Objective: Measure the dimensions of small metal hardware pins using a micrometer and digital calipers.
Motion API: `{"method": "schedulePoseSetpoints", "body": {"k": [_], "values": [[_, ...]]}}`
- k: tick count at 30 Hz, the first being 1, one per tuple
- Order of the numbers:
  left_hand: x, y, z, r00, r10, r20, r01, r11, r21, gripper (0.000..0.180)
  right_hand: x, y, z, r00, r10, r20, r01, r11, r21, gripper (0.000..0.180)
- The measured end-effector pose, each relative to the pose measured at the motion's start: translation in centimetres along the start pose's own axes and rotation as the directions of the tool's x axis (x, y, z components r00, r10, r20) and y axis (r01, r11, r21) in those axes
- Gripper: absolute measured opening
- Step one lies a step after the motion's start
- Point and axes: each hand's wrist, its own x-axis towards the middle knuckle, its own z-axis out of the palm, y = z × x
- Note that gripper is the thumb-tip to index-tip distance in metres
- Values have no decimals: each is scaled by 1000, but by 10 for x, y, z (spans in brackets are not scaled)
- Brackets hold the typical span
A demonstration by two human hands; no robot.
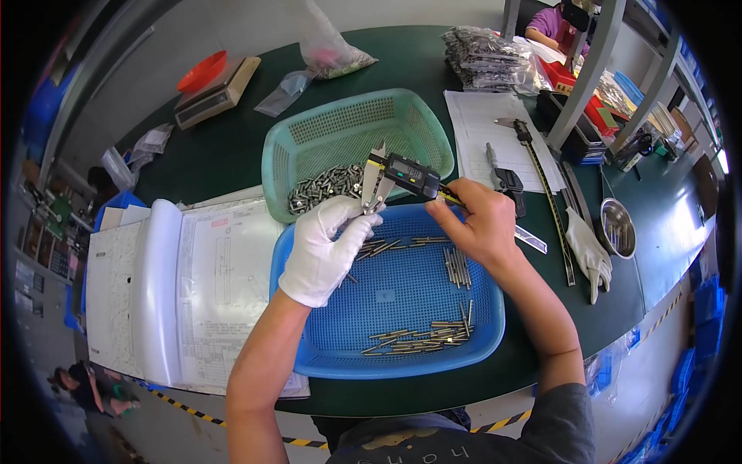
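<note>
My right hand (481,223), bare, grips a black digital caliper (414,176) by its beam. Its jaws point left over the near side of a green basket (272,174). My left hand (318,251), in a white glove, is closed at the jaws, pinching a small metal pin (374,206) whose full shape is partly hidden by fingers and jaws. Short metal pins (328,187) lie heaped in the green basket. Below my hands sits a blue basket (386,298) with longer thin metal pins (425,338) in loose groups along its sides.
On the left lies an open folder of drawings (224,286); behind it stands a scale (218,93) with a red dish (202,71). To the right are another caliper (533,155), a micrometer (506,179), a white glove (589,251) and a metal bowl (618,228). A person (549,27) sits beyond the shelf posts.
</note>
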Motion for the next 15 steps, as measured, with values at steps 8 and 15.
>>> {"method": "schedulePoseSetpoints", "body": {"k": [8,15], "values": [[0,8,1,1000,14,16,-16,990,139,11,-3,3,2,999,-45,-11,45,998,-40,31],[2,8,-3,967,-18,254,-20,989,147,9,0,7,5,993,116,-10,-117,990,-84,30]]}}
